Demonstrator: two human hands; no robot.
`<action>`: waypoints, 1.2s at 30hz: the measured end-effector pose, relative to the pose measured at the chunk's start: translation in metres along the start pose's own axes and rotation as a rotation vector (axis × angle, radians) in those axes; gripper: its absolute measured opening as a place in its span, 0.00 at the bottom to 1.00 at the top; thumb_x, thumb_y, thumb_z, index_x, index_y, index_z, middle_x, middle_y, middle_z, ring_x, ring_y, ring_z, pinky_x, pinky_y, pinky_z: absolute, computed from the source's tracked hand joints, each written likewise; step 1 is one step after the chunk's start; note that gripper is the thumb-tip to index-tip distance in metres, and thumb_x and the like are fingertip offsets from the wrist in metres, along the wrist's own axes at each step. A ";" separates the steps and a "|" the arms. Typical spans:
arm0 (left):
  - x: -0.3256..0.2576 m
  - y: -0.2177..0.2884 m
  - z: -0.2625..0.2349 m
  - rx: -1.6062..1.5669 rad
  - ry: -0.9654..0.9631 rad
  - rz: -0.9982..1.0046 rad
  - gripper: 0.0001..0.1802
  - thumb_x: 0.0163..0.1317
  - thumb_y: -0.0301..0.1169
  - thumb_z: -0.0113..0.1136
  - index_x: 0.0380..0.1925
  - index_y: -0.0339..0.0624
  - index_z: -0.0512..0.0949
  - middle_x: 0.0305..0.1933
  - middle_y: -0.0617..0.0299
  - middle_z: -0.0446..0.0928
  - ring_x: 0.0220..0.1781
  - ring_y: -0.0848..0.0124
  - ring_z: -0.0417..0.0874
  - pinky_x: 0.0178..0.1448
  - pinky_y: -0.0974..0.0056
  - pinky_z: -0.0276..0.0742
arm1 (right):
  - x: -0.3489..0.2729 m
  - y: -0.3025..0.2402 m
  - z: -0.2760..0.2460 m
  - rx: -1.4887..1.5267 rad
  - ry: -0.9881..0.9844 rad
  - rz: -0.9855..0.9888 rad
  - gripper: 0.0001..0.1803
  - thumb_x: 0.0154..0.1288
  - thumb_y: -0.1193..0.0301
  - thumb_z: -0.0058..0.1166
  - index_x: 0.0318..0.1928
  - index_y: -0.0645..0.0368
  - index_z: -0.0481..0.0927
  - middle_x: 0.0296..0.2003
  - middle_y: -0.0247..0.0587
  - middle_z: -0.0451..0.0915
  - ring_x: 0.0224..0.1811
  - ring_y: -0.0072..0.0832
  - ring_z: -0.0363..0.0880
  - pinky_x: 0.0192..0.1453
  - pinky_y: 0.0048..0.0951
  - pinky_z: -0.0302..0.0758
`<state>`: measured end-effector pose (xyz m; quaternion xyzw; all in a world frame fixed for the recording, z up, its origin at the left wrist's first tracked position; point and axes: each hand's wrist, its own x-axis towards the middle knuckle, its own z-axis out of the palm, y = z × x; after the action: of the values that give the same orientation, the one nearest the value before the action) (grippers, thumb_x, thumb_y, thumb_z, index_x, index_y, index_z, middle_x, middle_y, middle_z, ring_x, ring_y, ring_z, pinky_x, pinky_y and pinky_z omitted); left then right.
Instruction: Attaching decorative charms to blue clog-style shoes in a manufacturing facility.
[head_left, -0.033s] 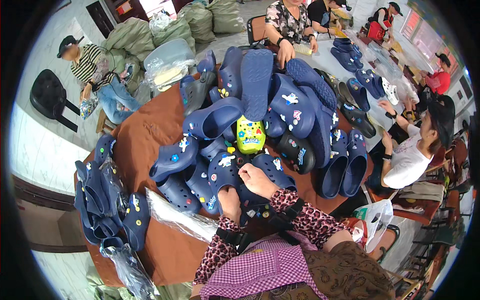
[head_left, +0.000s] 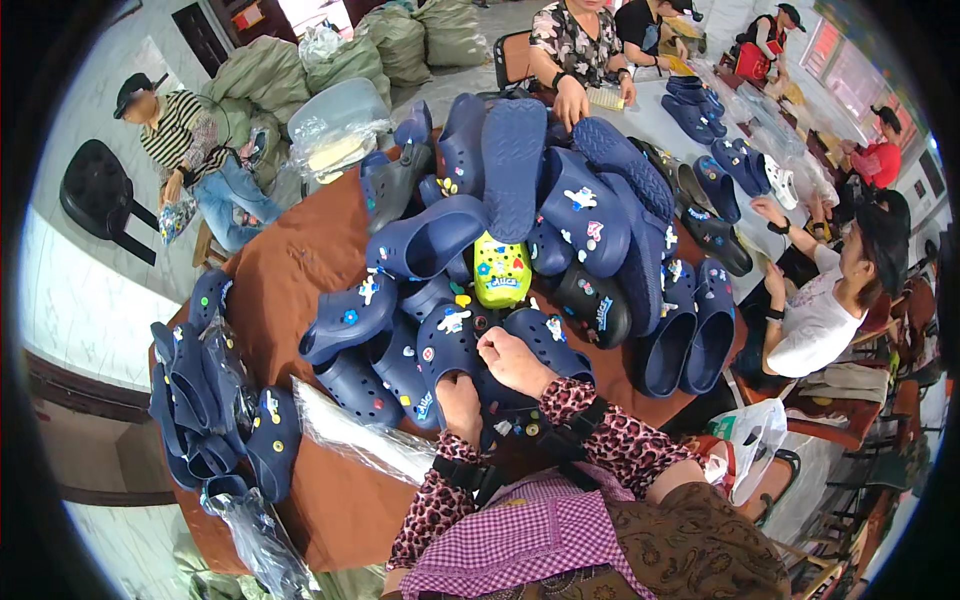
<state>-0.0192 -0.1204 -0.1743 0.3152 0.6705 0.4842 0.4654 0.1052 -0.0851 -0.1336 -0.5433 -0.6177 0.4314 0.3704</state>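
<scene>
A navy clog (head_left: 440, 350) with a white cartoon charm and a small round charm on its toe faces away from me at the near side of the pile. My left hand (head_left: 460, 405) reaches into its foot opening and holds it, the fingertips hidden inside. Just right of its toe, my right hand (head_left: 517, 362) is closed in a pinch; whatever lies between the fingertips is too small to make out. Against my right hand's far side rests another navy clog (head_left: 555, 340) with a charm. Beyond the toe stands a lime-green clog (head_left: 502, 268) covered in colourful charms.
Navy clogs (head_left: 515, 170) pile high on the brown-covered table (head_left: 285, 270). More clogs (head_left: 270, 440) and plastic bags lie left; a clear plastic bundle (head_left: 365, 440) lies near my left forearm. A co-worker's hand (head_left: 572, 102) touches the pile's far side. Another person (head_left: 820, 310) sits right.
</scene>
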 end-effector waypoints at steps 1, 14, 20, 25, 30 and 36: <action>0.004 0.000 0.003 -0.017 -0.011 0.027 0.08 0.60 0.27 0.45 0.31 0.35 0.74 0.17 0.66 0.67 0.11 0.77 0.61 0.13 0.71 0.56 | 0.003 0.002 0.000 -0.028 -0.010 0.032 0.07 0.65 0.72 0.46 0.40 0.63 0.71 0.30 0.50 0.77 0.35 0.42 0.78 0.39 0.36 0.73; 0.005 0.038 0.006 -0.297 -0.088 -0.315 0.08 0.57 0.22 0.44 0.31 0.42 0.75 0.18 0.66 0.69 0.13 0.76 0.64 0.15 0.71 0.55 | 0.014 -0.006 -0.004 -0.013 -0.123 -0.018 0.10 0.64 0.74 0.43 0.45 0.60 0.71 0.41 0.52 0.76 0.47 0.47 0.75 0.52 0.37 0.71; 0.003 0.032 0.007 -0.343 -0.057 -0.213 0.08 0.56 0.21 0.46 0.28 0.44 0.75 0.18 0.67 0.70 0.12 0.77 0.64 0.14 0.72 0.56 | 0.012 -0.011 -0.006 -0.004 -0.118 -0.030 0.10 0.64 0.75 0.43 0.46 0.60 0.71 0.43 0.52 0.76 0.48 0.46 0.75 0.53 0.37 0.70; 0.002 0.028 0.003 -0.458 -0.077 -0.162 0.08 0.58 0.22 0.48 0.32 0.44 0.77 0.17 0.70 0.70 0.13 0.81 0.65 0.15 0.74 0.58 | 0.006 -0.022 -0.008 0.031 -0.145 -0.007 0.10 0.64 0.75 0.42 0.46 0.60 0.70 0.43 0.52 0.76 0.47 0.47 0.75 0.52 0.37 0.71; -0.013 0.043 0.002 -0.414 -0.150 -0.196 0.09 0.58 0.20 0.48 0.33 0.42 0.77 0.19 0.69 0.72 0.13 0.80 0.66 0.15 0.74 0.59 | -0.002 -0.022 -0.004 0.010 -0.081 -0.066 0.09 0.66 0.75 0.42 0.45 0.60 0.70 0.38 0.52 0.78 0.43 0.46 0.78 0.48 0.36 0.73; -0.026 -0.012 -0.031 -0.495 -0.300 -0.284 0.09 0.60 0.23 0.52 0.40 0.39 0.77 0.34 0.61 0.80 0.28 0.73 0.81 0.32 0.71 0.77 | -0.036 -0.022 -0.002 0.112 -0.152 -0.057 0.08 0.67 0.72 0.44 0.43 0.62 0.69 0.38 0.54 0.78 0.44 0.49 0.77 0.47 0.38 0.73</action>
<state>-0.0379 -0.1583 -0.1746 0.1636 0.4936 0.5111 0.6844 0.1038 -0.1215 -0.1118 -0.4697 -0.6342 0.4944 0.3643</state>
